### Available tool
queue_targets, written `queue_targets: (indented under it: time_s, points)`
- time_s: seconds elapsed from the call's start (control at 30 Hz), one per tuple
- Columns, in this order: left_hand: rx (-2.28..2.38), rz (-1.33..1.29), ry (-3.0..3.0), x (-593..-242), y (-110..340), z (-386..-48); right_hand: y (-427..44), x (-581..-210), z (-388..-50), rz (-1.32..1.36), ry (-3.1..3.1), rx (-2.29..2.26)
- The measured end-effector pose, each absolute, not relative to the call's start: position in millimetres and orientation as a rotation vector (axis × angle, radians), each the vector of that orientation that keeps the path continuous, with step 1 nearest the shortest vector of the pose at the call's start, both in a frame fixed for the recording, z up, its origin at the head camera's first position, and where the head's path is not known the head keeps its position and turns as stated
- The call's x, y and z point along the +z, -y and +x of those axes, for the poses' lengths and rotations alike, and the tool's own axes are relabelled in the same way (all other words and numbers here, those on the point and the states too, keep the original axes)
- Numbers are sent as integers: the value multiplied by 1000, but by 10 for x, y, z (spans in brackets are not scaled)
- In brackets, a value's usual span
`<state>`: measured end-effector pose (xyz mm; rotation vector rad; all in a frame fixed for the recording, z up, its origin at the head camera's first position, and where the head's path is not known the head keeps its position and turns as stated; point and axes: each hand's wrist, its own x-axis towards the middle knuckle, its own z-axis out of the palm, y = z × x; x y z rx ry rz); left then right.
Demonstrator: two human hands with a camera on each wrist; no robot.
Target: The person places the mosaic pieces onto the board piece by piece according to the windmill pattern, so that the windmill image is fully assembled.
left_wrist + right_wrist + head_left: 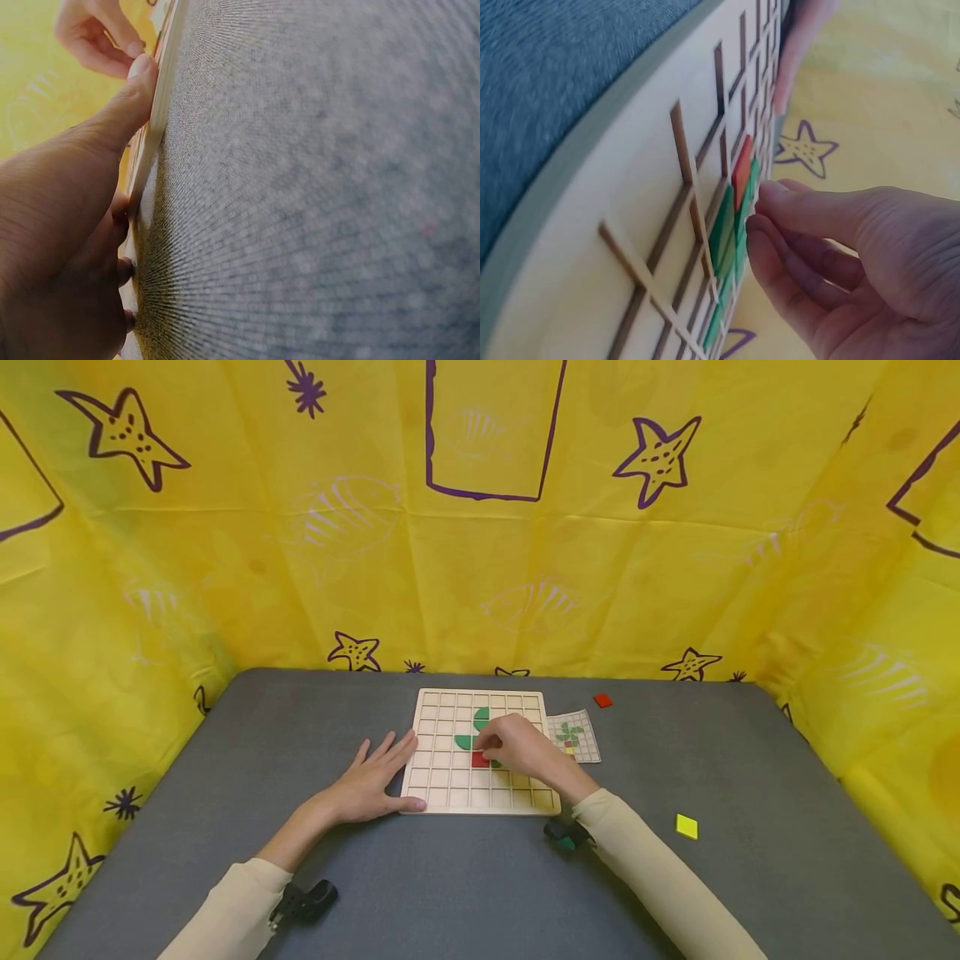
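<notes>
A pale wooden grid board (438, 781) lies on the table. My left hand (371, 781) is spread at its left edge, fingers straight, thumb over the near corner; the left wrist view shows the thumb (135, 90) on the rim. Over the middle of the board is my right hand (517, 745), thumb and fingers bent close together at the tiles. Any tile between the fingertips is hidden. Set in the grid are green tiles with curved edges (465, 742) and a red square tile (480, 760). In the right wrist view the fingertips are beside the red tile (742, 174) and green tiles (721, 232).
A pattern card (588, 735) with a green, yellow and red design lies against the board's right side. Farther right are a loose red tile (603, 700) and a yellow tile (687, 827). Something green (566, 842) shows beneath the right wrist strap. Yellow cloth (480, 568) surrounds the grey table.
</notes>
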<state>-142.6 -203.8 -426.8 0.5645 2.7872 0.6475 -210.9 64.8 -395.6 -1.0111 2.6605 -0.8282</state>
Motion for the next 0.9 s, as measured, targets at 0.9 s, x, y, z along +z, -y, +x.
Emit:
queue_targets:
  time_s: [0.9]
  points:
    - [642, 570, -2798, -4270, 2039, -1423, -1663, -3829, -2075, -919, -2797, -857]
